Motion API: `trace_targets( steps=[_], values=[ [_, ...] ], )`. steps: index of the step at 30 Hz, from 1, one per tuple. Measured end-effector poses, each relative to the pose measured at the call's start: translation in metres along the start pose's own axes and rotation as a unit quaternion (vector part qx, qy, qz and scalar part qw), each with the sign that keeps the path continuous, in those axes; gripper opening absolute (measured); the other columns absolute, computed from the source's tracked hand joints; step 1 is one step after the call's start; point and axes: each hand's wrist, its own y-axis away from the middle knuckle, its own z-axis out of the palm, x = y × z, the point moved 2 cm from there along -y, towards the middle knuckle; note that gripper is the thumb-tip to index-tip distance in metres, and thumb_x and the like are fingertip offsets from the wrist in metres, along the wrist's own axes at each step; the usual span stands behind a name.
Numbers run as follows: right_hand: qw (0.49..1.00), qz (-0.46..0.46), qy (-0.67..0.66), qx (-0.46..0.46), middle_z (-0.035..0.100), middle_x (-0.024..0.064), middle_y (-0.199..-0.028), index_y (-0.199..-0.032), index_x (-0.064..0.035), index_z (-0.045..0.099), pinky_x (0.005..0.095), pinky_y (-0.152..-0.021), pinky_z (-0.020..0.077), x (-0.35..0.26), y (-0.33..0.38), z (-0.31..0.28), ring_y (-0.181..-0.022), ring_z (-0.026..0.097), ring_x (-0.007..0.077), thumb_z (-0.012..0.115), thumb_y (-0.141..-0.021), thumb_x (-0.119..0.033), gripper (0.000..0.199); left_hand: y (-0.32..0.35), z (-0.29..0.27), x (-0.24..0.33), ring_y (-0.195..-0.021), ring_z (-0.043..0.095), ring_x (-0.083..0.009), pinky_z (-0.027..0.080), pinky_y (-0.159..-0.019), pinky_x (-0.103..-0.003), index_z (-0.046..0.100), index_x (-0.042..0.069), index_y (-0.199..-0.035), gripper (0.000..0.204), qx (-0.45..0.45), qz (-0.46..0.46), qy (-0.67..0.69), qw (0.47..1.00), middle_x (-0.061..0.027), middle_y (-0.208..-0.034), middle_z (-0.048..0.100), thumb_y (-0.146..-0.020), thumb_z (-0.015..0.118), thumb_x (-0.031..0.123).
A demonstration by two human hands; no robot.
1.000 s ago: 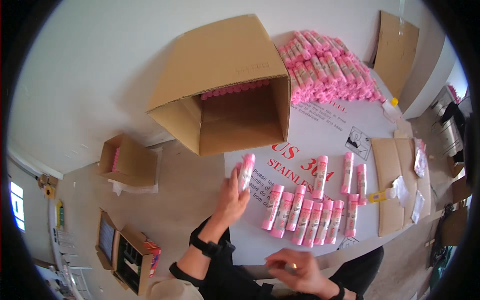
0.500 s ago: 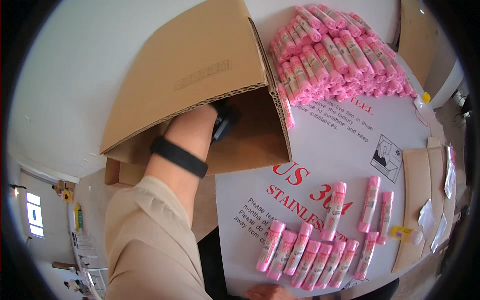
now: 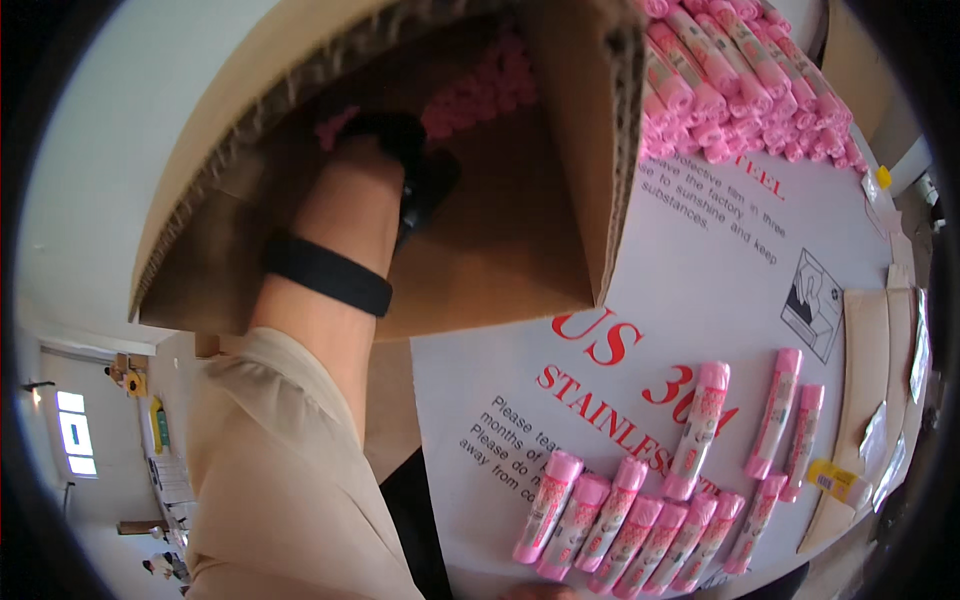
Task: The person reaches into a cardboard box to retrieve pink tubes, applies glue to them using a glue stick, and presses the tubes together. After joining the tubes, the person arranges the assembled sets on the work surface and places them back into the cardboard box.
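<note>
My left arm, in a beige sleeve with a black band, reaches deep into an open cardboard box [image 3: 490, 290]. My left hand [image 3: 385, 140] is dark with black gear on it, and its fingers are hidden in shadow. Close to it, a pink piece [image 3: 335, 128] shows; whether the hand grips it I cannot tell. Further inside lie several pink rolls [image 3: 485, 90] with their ends toward me. Only a sliver of my right hand [image 3: 540, 593] shows at the bottom edge, by the near pink wrapped rolls [image 3: 625, 540] on the table; its fingers are out of sight.
A large heap of pink rolls [image 3: 740, 70] lies right of the box on the printed white tabletop [image 3: 470, 380]. A few rolls [image 3: 775, 410] stand apart at right, beside a yellow-and-clear tape roll or bottle [image 3: 838, 482]. Folded cardboard [image 3: 865, 350] lies along the right edge.
The box opening has tipped up toward me, so its inside and the pink rolls within now show. My left arm has gone further in; my right hand has slipped mostly below the lower edge.
</note>
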Motion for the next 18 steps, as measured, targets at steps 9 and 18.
trace_targets(
  steps=[9, 18],
  values=[
    [0.998, -0.05, -0.011, 0.028, 0.058, 0.0102, -0.076, -0.089, 0.0031, 0.061, 0.0325, -0.051, 0.0504, -0.003, -0.012, 0.0, -0.061, 0.06, 0.0231, 0.065, -0.069, -0.004, 0.022, 0.007, -0.041, 0.023, -0.089, 0.063, -0.0308, 0.047, -0.081, -0.039, 0.063, -0.002, -0.097, 0.023, -0.041, 0.01, 0.118, 0.992, -0.019, -0.094, 0.066, -0.083, 0.055, 0.015],
    [0.994, -0.074, 0.061, -0.044, 0.052, 0.0109, -0.072, -0.075, -0.0024, 0.051, 0.0374, -0.056, 0.0477, 0.0, 0.013, 0.001, -0.061, 0.055, 0.026, 0.056, -0.069, -0.016, 0.015, 0.164, -0.194, 0.239, -0.104, 0.052, -0.0263, 0.048, -0.079, -0.034, 0.033, 0.007, -0.141, 0.072, -0.378, -0.32, 0.4, 0.771, -0.0179, -0.119, 0.046, -0.079, 0.068, 0.018]
  ],
)
